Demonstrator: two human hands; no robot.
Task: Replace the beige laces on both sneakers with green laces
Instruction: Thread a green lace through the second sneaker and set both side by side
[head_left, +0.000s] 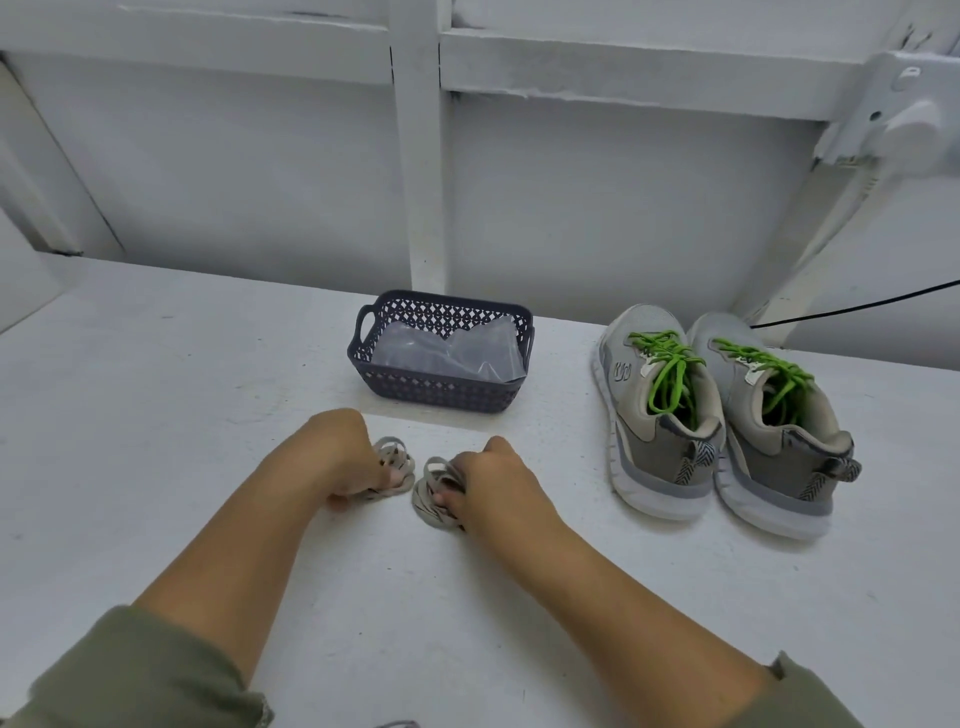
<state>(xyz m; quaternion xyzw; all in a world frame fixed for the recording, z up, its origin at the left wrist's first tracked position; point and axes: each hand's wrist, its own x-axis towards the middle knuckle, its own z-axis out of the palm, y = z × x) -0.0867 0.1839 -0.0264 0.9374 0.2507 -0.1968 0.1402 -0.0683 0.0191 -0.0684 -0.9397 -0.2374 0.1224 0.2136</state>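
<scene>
Olive sleeves (130, 670) sit at the near edge of the white table (156, 415), and both bare forearms reach forward from them. A little further in, each hand is curled down over a small coil of beige lace. The left hand (340, 457) pinches the left coil (396, 453) and the right hand (491, 480) pinches the right coil (431, 501). The two coils lie just beside each other without touching.

I'd judge this flat woven cord to be nearly weightless, soft and limp. Lifted by a single strand, a coil would probably unwind, so the better hold is a pinch across the whole bundle, squeezing all the loops together, much as the fingers are doing now.

Just beyond the hands stands a dark perforated basket (436, 389) with crumpled clear plastic (441, 351) inside.

To the right, and a bit farther back, the left sneaker (654, 441) and right sneaker (779, 452) stand side by side with their heels toward me. Both are already threaded with green laces (670, 366), and the loose ends drop into the openings. The relacing looks finished, with only tidying left. If a shoe needs moving, its padded heel collar looks like the surest place to take hold.
</scene>
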